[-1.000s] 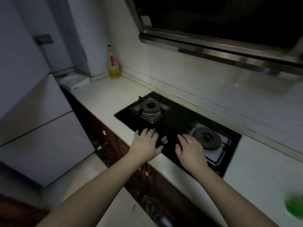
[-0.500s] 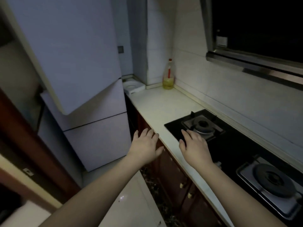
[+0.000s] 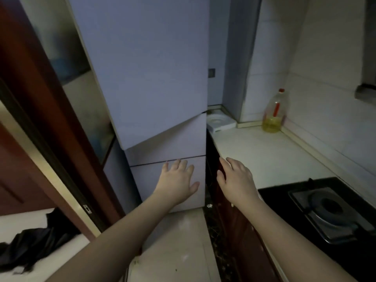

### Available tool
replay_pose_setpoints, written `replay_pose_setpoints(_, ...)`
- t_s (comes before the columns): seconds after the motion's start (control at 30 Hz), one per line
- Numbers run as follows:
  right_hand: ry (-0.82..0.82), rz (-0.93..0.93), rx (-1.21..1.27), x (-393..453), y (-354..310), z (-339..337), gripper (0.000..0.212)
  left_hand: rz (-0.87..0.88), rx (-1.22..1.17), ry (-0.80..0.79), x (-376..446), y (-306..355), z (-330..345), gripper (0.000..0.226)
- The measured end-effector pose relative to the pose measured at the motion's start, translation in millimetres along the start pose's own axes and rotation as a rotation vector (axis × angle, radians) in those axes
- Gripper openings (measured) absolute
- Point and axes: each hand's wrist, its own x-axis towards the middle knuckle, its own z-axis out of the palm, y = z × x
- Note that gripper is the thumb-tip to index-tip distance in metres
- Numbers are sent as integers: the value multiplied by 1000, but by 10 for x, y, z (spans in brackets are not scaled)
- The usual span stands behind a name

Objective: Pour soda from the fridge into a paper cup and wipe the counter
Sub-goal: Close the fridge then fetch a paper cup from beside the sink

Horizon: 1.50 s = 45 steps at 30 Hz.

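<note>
Both hands are out in front, palms down, fingers spread and relaxed, holding nothing at all. The left hand (image 3: 179, 180) hangs in front of the lower panel of the fridge (image 3: 146, 78); whether it touches that panel I cannot tell. The right hand (image 3: 236, 178) hovers just beside it, over the dark gap where the fridge meets the front edge of the counter (image 3: 270, 157).

The fridge is the target here. Its tall upper door stands a little ajar, its bottom corner swung out over the panel below. The soda must be inside, because no soda bottle and no paper cup show anywhere in this view. So the task looks right at the start: nothing fetched, nothing poured, nothing wiped.

To do this step well, I would say reach higher. Both hands sit low against the bottom section, and the ajar door is well above them. Catch its free left edge with the left hand, swing it wide, and keep the right hand free for the soda.

Further out, a bottle of yellow oil (image 3: 273, 112) stands in the far corner of the counter against the wall, with a white tray (image 3: 220, 123) near it. The stove (image 3: 329, 212) sits at the right edge. A dark cloth (image 3: 34, 241) lies on the floor at the left.
</note>
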Motion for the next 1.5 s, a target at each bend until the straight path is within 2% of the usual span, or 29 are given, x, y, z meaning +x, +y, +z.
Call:
replay_pose_setpoints(0.4, -43, -211, -22, 1263, -624, 463, 56, -202, -40, 76, 547, -1017, 103, 62)
replay_pose_setpoints(0.5, -34, -232, -9, 1573, -863, 609, 65, -209, -42, 101, 711, -1339, 181, 62)
replay_pose_setpoints(0.6, -39, -231, -8, 1881, -1128, 745, 60, -204, -31, 110, 885, -1687, 264, 62)
replay_pose_setpoints(0.73, -10, -240, -6, 2274, -1514, 841, 65, -209, -22, 156, 1111, -2191, 305, 62)
replay_pose_setpoints(0.87, 17, -232, 6, 2601, -1827, 893, 54, -199, -42, 194, 1301, -2599, 320, 63)
replay_pose_setpoints(1.0, 28, -250, 23, 2852, -2053, 970, 53, -194, -71, 286, 1441, -2920, 325, 62)
replay_pose_setpoints(1.2, 58, -299, 37, 3238, -2267, 1027, 53, -224, -150, 551, 1693, -3439, 205, 61)
replay_pose_setpoints(1.37, 111, -348, 49, 3626, -2377, 1110, 59, -325, -296, 670, 1953, -3759, 186, 72)
replay_pose_setpoints(1.5, 168, -410, 75, 3945, -2457, 1155, 58, -377, -298, 749, 2101, -3838, 238, 84)
